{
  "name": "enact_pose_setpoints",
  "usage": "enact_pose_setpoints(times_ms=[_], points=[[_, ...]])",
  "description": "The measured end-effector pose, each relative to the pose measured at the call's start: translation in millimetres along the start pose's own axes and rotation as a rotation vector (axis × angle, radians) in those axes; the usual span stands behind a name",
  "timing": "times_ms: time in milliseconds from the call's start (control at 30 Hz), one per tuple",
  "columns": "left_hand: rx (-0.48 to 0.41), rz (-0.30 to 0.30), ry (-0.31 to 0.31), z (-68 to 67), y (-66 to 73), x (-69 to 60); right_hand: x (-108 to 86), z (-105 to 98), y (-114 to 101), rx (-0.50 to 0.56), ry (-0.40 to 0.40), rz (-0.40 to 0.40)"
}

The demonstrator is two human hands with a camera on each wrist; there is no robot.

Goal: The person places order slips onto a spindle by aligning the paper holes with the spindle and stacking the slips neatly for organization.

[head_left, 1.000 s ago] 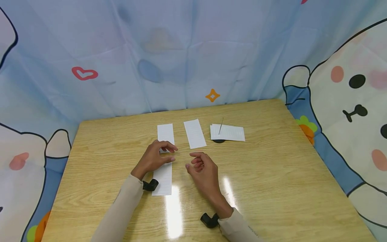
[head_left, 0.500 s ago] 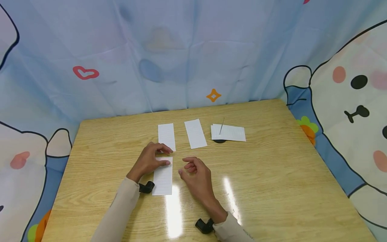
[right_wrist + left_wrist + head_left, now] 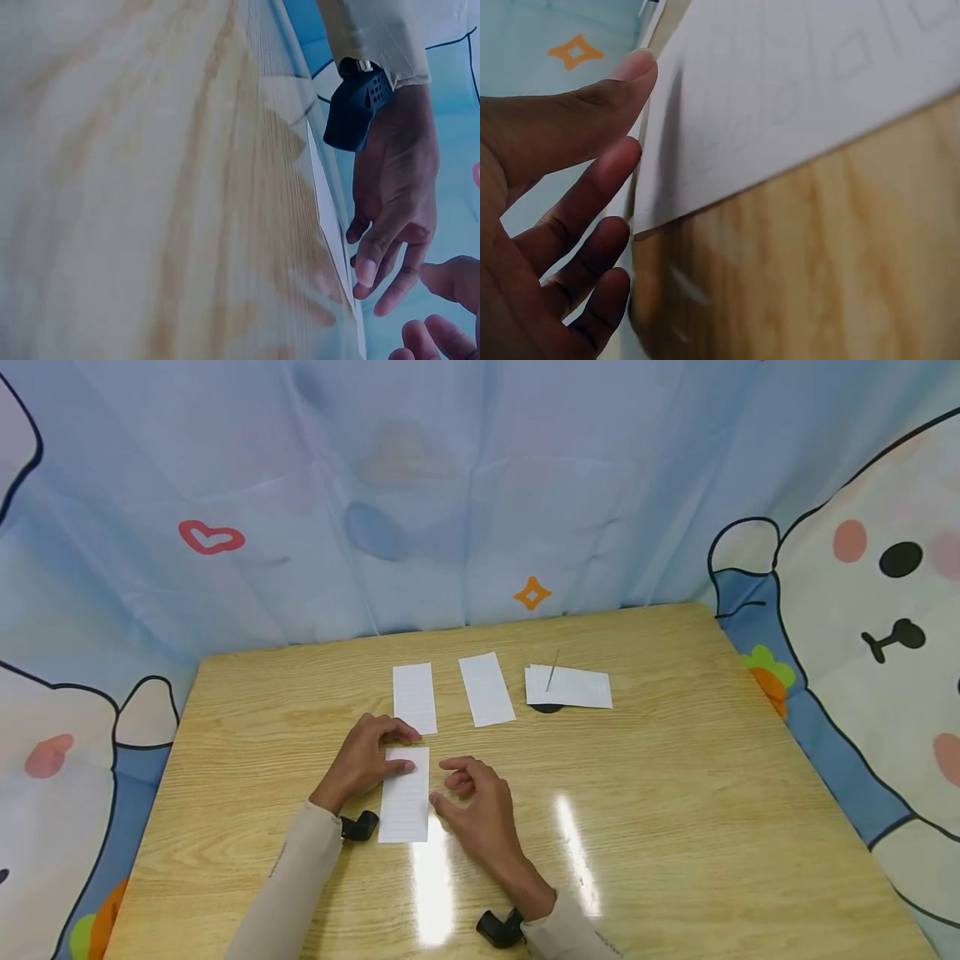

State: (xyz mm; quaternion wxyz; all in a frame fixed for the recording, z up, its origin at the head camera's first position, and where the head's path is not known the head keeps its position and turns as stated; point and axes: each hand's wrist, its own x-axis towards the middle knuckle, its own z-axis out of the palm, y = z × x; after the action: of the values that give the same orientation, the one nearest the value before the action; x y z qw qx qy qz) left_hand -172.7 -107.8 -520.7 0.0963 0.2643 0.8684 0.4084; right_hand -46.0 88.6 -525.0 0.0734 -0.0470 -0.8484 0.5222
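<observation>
- Reaching over the near slip [image 3: 405, 806] at its far end: left hand [image 3: 362, 762], thumb above the paper, fingers loosely bent and parted from it, apparently gripping nothing; contact, cannot tell.
- Right hand [image 3: 478, 802] just beside that slip's right edge; fingers softly curved, thumb apart, no hold.
- Near slip flat on table [image 3: 675, 793]; far slip [image 3: 414, 697] beyond; angled slip [image 3: 487, 689] right of that.
- Partway, I judge: stacked slips [image 3: 581, 687], seemingly threaded on spike [image 3: 552, 671] above black base [image 3: 546, 708]; 3 loose.
- Head view alone shows the whole layout; left wrist view adds faint diamond outlines [image 3: 853, 56]; right wrist view gives left hand side-on.
</observation>
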Motion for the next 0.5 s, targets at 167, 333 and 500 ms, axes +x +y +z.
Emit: enact_pose_setpoints(times_ms=[167, 333, 500], points=[[0.022, -0.002, 0.011, 2.9, -1.6, -0.6, -2.5, 4.1, -0.6, -0.029, -0.063, -0.002], [0.051, 0.000, 0.022, 5.3, -1.5, -0.8, -3.0, 6.4, 0.8, -0.073, -0.123, -0.027], [0.054, -0.013, 0.015, 6.6, 0.0, -0.5, -3.1, 7.5, 0.8, -0.082, -0.144, -0.029]])
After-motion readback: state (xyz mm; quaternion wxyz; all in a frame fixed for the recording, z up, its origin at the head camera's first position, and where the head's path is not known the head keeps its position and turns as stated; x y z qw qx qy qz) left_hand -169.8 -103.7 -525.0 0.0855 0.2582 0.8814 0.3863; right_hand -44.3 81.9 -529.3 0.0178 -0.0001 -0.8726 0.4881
